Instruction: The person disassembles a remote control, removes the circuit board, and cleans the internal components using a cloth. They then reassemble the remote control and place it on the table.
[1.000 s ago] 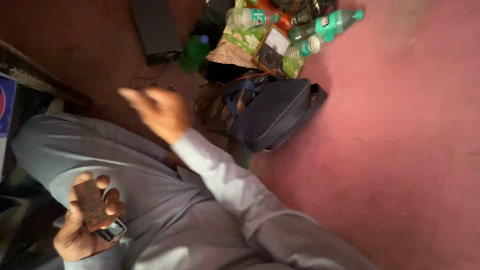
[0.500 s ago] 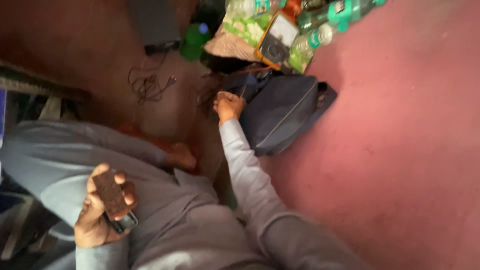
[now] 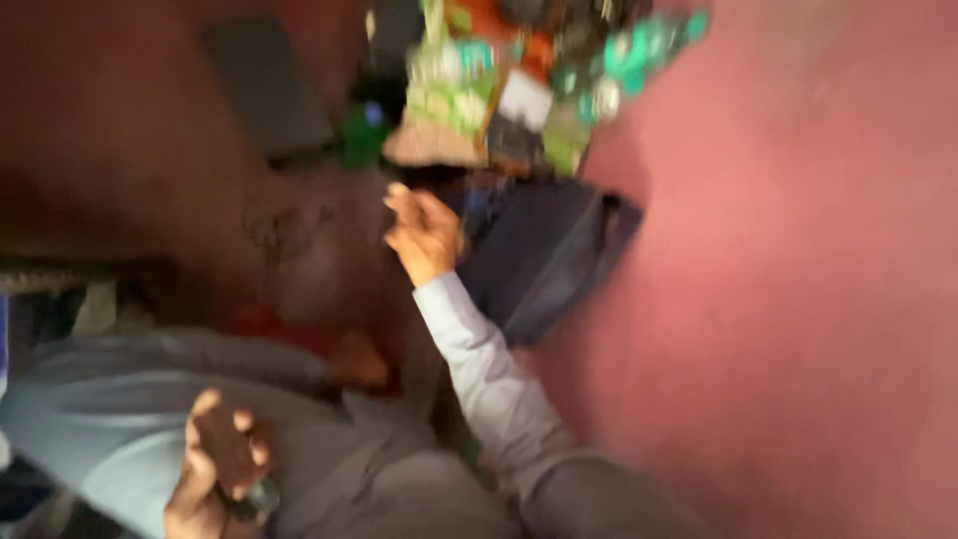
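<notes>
A blurred heap of green plastic bottles and packets (image 3: 519, 90) lies at the upper middle, above a dark fabric bag (image 3: 544, 255). The right hand (image 3: 424, 232), fingers loosely apart, touches the bag's edge. The left hand (image 3: 215, 469), at lower left, is closed around a small dark object (image 3: 254, 499).

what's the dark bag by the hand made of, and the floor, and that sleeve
Bag: likely soft woven fabric, matte navy; it slumps and folds. Floor: hard-looking, dull red, smooth, maybe painted cement; blur leaves that open. Sleeve: thin grey cloth, creased along the arm behind the right hand.
</notes>
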